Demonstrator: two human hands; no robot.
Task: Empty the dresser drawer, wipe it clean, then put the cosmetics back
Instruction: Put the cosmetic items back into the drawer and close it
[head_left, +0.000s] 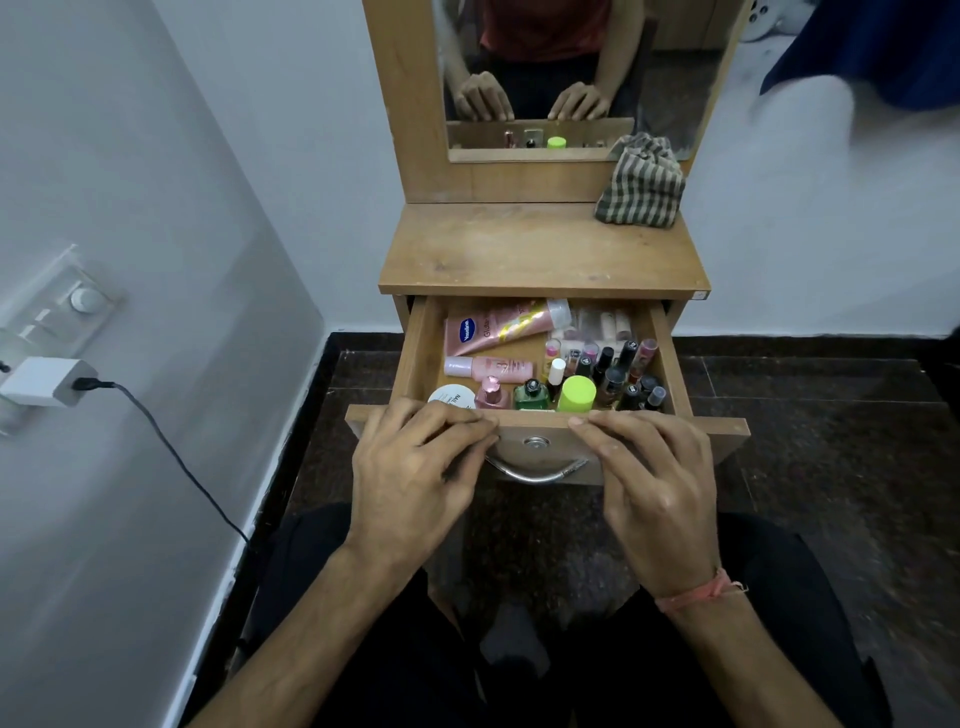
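Head cam: the light wooden dresser drawer (423, 353) is pulled out and still packed. Pink Vaseline tube (493, 325) lies at the back left, dark nail polish bottles (618, 374) stand crowded on the right. Left hand (415, 467) and right hand (654, 478) rest their curled fingertips on the front edge, holding nothing. My guess: yank it further and those upright bottles topple. The bare dresser top (540, 249) beside the striped cloth (641, 182) has room for unloading.
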